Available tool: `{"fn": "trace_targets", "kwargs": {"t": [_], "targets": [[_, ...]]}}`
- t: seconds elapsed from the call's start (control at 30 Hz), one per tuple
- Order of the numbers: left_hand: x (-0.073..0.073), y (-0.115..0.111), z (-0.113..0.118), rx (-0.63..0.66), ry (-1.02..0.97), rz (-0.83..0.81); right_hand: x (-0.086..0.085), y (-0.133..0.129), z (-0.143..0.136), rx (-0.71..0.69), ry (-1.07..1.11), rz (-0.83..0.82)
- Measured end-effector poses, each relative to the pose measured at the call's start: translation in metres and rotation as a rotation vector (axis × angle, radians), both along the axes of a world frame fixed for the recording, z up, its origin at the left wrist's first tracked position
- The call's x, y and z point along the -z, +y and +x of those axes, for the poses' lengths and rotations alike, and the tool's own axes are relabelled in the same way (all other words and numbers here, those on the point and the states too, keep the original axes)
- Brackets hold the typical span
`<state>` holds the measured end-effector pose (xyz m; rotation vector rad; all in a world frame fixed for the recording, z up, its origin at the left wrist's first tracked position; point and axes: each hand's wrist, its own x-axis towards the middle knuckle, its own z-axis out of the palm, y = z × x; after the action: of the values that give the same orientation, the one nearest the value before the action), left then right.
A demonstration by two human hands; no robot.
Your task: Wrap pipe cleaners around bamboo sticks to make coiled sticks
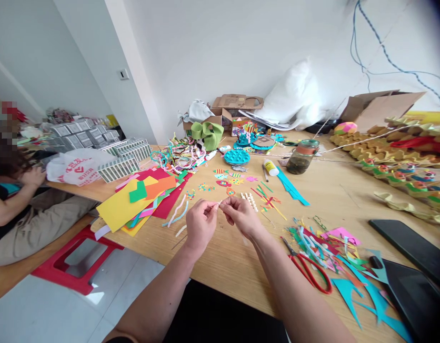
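Observation:
My left hand (202, 222) and my right hand (240, 216) meet over the wooden table (220, 259), each with thumb and forefinger pinched together. Between the fingertips is a tiny whitish piece, too small to make out. Just beyond my right hand lie rows of white beads (249, 202). Paper fish (223, 183) in several colours lie further back, with small coloured bits beside them. Pale pipe cleaners (177, 211) rest left of my left hand. Thin coloured strips (270, 196) are to the right of the beads.
Red-handled scissors (309, 269) and paper scraps (343, 238) lie at the right. Coloured paper sheets (122, 205) are at the left. A glass jar (302, 157) and a glue stick (271, 167) stand or lie behind. A person sits at the far left near a red stool (75, 267).

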<state>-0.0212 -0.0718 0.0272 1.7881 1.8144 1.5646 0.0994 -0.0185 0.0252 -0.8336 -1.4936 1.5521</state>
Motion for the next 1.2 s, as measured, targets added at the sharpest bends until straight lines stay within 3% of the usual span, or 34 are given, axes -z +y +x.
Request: {"fn": "trace_targets", "kwargs": {"t": [0.13, 0.3, 0.7, 0.8, 0.93, 1.13, 1.2], "targets": [[0.002, -0.004, 0.004, -0.059, 0.217, 0.052, 0.004, 0.001, -0.002, 0.059, -0.015, 0.004], [0.004, -0.004, 0.004, -0.117, 0.41, 0.086, 0.007, 0.003, -0.002, 0.02, 0.006, 0.012], [0.012, -0.006, 0.001, -0.184, 0.616, 0.108, 0.011, 0.002, -0.008, 0.051, -0.03, 0.001], [0.01, -0.005, 0.002, -0.153, 0.518, 0.056, 0.01, 0.003, -0.006, 0.062, -0.052, 0.017], [0.003, -0.002, 0.001, -0.004, 0.228, -0.029, 0.007, 0.007, 0.0, 0.047, -0.078, 0.045], [-0.011, 0.006, -0.011, 0.266, -0.5, -0.398, -0.001, 0.007, 0.008, -0.075, -0.079, 0.093], [-0.015, 0.008, -0.016, 0.32, -0.652, -0.494, -0.003, 0.005, 0.008, -0.108, -0.08, 0.115]]}}
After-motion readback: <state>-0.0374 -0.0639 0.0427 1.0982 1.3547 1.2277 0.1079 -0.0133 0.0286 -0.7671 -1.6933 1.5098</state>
